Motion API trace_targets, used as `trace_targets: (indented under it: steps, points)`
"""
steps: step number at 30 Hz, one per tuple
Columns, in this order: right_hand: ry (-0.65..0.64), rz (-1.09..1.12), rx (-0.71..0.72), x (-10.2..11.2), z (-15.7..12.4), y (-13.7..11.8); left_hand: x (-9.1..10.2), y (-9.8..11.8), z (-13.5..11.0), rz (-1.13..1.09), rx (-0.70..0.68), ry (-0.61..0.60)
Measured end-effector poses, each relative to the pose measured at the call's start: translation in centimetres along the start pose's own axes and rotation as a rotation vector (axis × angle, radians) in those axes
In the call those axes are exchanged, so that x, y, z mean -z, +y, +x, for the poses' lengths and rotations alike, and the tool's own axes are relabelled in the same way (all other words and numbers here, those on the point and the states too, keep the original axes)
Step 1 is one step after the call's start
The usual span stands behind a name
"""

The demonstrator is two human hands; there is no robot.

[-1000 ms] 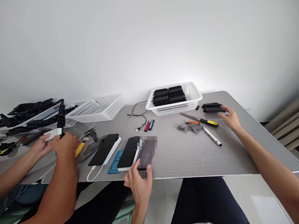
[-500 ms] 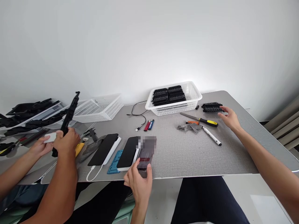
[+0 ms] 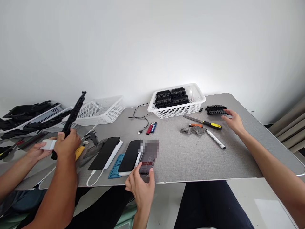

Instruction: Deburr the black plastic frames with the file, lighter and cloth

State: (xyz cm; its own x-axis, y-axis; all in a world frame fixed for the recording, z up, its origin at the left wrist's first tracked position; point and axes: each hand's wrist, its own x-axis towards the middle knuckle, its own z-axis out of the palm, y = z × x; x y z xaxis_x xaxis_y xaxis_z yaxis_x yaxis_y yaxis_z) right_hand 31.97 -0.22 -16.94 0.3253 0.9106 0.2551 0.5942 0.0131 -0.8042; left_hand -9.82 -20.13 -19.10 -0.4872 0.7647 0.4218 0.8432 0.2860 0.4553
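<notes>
At the table's front edge, my left hand (image 3: 142, 187) is open, its thumb and index finger apart at the near end of a flat dark pack (image 3: 146, 167), partly blurred out; whether they press on it I cannot tell. A black phone (image 3: 130, 156) on a white power bank lies just left of the pack. My right hand (image 3: 233, 121) is open at the right, fingertips at the near right edge of a black toothed plastic part (image 3: 215, 109) lying flat on the table. Beside this hand lie a file with a yellow-black handle (image 3: 212, 125) and a white marker (image 3: 215, 139).
A white basket (image 3: 177, 112) holds several similar black parts. An orange cutter (image 3: 195, 125), grey cloth (image 3: 194, 130), two lighters (image 3: 152, 128) and a cable (image 3: 140, 118) lie around. At left, another person's hands (image 3: 68, 143) hold a long black part (image 3: 73, 116) and a white block (image 3: 49, 144).
My two hands keep nearly the same pose and place. The other person's long black part and white block have shifted slightly. The view has moved a little.
</notes>
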Motion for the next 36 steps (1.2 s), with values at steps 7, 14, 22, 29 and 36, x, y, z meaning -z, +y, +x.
trace_targets:
  steps: [7,14,22,29,36]
  points:
    - [-0.009,0.01,-0.015,-0.1,0.0,-0.1,-0.2,-0.2,0.1,0.006,0.001,-0.002]
    - [-0.023,-0.002,-0.019,-0.1,0.0,-0.1,-0.1,-0.2,0.1,0.012,-0.01,0.013]
    - [-0.042,-0.008,-0.047,0.0,-0.1,-0.4,0.0,0.0,0.1,0.001,-0.009,0.006]
    - [-0.039,-0.006,-0.039,0.0,-0.1,-0.3,0.1,0.3,0.0,0.0,-0.006,0.004]
    - [-0.037,-0.001,-0.029,-0.2,0.0,0.0,0.1,1.7,2.9,0.032,-0.139,-0.118]
